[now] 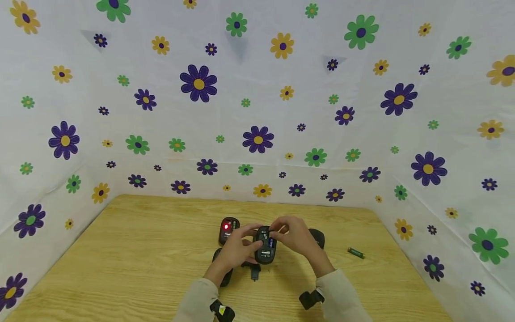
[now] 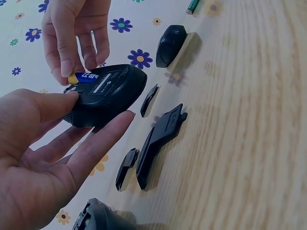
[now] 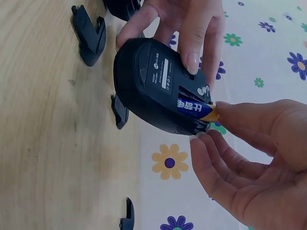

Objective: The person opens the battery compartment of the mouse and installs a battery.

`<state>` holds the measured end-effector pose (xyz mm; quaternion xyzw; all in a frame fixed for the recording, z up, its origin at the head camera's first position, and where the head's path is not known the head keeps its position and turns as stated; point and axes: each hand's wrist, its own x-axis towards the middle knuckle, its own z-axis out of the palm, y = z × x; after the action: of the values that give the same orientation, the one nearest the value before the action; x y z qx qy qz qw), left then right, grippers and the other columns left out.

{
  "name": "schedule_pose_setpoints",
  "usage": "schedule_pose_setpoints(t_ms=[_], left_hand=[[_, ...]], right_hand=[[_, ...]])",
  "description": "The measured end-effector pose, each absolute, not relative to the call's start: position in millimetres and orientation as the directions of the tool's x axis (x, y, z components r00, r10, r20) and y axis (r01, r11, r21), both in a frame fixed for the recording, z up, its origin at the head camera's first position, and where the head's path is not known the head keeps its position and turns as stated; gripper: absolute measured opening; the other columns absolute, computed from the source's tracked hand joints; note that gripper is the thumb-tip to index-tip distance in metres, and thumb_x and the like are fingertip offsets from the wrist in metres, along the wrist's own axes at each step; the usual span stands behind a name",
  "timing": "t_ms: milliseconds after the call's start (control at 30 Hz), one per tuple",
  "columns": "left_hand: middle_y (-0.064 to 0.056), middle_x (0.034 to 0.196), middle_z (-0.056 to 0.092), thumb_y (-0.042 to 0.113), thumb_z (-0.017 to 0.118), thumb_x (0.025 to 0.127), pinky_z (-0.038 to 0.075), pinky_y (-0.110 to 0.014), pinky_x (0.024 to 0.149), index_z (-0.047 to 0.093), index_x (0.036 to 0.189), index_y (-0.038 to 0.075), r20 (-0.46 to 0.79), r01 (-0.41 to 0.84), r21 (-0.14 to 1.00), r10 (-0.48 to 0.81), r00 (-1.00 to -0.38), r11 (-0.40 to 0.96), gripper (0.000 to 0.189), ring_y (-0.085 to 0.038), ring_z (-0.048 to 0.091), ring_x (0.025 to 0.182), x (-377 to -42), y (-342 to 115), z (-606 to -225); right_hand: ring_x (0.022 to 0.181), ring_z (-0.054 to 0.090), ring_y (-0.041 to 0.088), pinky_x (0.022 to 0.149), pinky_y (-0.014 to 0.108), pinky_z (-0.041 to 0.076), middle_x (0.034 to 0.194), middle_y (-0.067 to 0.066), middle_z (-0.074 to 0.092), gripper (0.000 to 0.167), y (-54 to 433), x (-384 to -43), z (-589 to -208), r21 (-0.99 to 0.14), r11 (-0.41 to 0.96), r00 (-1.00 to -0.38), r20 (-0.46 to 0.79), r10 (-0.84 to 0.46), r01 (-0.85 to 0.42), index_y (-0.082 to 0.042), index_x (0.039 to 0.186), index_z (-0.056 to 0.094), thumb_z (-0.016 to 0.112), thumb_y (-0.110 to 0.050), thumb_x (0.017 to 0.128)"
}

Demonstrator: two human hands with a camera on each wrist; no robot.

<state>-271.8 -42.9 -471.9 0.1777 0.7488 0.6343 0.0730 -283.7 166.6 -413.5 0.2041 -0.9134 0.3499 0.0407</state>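
My left hand (image 1: 236, 251) grips a black computer mouse (image 1: 265, 255) turned underside up, held over the table. In the left wrist view, its thumb lies on the underside and its fingers support the mouse from below. A blue battery (image 3: 191, 108) with a yellow end lies at the open battery slot, its yellow end tilted up out of it. With thumb and fingertips at that end, my right hand (image 1: 296, 235) pinches the battery. Several loose black covers lie below on the table, among them a large one (image 2: 158, 143) and a small one (image 2: 126, 170).
Another upturned mouse (image 1: 229, 239) glows red at the left. A dark mouse (image 1: 227, 278) sits partly hidden under my left wrist, and one more (image 1: 318, 238) is behind my right hand. A green battery (image 1: 356, 253) lies to the right. Flowered cloth (image 1: 257, 112) encloses the wooden table (image 1: 141, 259).
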Motion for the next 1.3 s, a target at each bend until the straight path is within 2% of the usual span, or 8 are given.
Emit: schedule_pose_setpoints(t_ms=[133,233,500,667,767,1000,1300], left_hand=[[-0.023,0.137,0.058,0.01,0.064,0.102,0.068,-0.041,0.064,0.051,0.151,0.013,0.123,0.183,0.974,0.363,-0.924,0.134,0.051,-0.023,0.073,0.095,-272.0,-41.0,-472.8],[-0.023,0.137,0.058,0.01,0.065,0.102,0.068,-0.041,0.064,0.051,0.151,0.013,0.126,0.185,0.974,0.369,-0.921,0.13,0.051,-0.024,0.074,0.096,-271.9,-39.3,-472.9],[-0.023,0.136,0.059,0.009,0.065,0.102,0.068,-0.041,0.064,0.052,0.15,0.013,0.133,0.198,0.97,0.367,-0.921,0.143,0.05,-0.028,0.074,0.099,-270.1,-37.5,-472.6],[-0.023,0.134,0.06,0.01,0.065,0.102,0.068,-0.04,0.063,0.051,0.15,0.012,0.143,0.208,0.968,0.369,-0.918,0.141,0.05,-0.027,0.074,0.097,-270.9,-36.6,-473.6],[-0.023,0.134,0.06,0.009,0.065,0.102,0.068,-0.04,0.063,0.051,0.151,0.011,0.15,0.216,0.966,0.371,-0.916,0.143,0.051,-0.026,0.074,0.095,-271.5,-36.3,-474.4],[-0.023,0.135,0.059,0.009,0.065,0.102,0.068,-0.039,0.064,0.051,0.15,0.012,0.139,0.208,0.967,0.38,-0.915,0.147,0.051,-0.025,0.074,0.096,-270.6,-37.0,-474.6],[-0.023,0.137,0.059,0.009,0.065,0.102,0.068,-0.04,0.064,0.054,0.148,0.016,0.144,0.213,0.967,0.383,-0.912,0.143,0.048,-0.026,0.073,0.097,-270.7,-36.9,-475.2]], right_hand=[[0.084,0.072,0.022,0.07,0.034,0.064,0.098,0.011,0.075,0.023,169.8,-279.8,-419.4,-0.662,0.654,-0.93,0.235,-0.284,-0.367,-0.008,0.116,0.073,0.076,-0.014,0.094],[0.085,0.072,0.024,0.07,0.035,0.064,0.102,0.013,0.075,0.028,171.3,-277.4,-423.7,-0.689,0.638,-0.939,0.237,-0.251,-0.344,-0.009,0.122,0.071,0.075,-0.017,0.095],[0.087,0.075,0.024,0.068,0.033,0.066,0.114,0.019,0.075,0.03,168.8,-274.7,-431.7,-0.745,0.599,-0.953,0.179,-0.244,-0.294,-0.004,0.126,0.069,0.069,-0.02,0.1],[0.09,0.075,0.026,0.074,0.041,0.068,0.119,0.023,0.072,0.03,168.9,-272.1,-434.0,-0.782,0.557,-0.952,0.152,-0.266,-0.281,-0.003,0.129,0.067,0.064,-0.019,0.104],[0.092,0.074,0.026,0.077,0.046,0.068,0.118,0.024,0.071,0.031,170.0,-270.9,-435.9,-0.799,0.537,-0.951,0.131,-0.281,-0.269,-0.003,0.131,0.065,0.062,-0.02,0.105],[0.093,0.073,0.025,0.078,0.046,0.068,0.118,0.024,0.071,0.036,171.1,-270.4,-439.3,-0.821,0.516,-0.952,0.101,-0.288,-0.244,-0.002,0.134,0.063,0.061,-0.024,0.106],[0.091,0.074,0.024,0.077,0.046,0.068,0.113,0.02,0.073,0.029,169.0,-272.0,-439.4,-0.821,0.514,-0.953,0.112,-0.281,-0.248,-0.008,0.13,0.068,0.065,-0.018,0.103]])
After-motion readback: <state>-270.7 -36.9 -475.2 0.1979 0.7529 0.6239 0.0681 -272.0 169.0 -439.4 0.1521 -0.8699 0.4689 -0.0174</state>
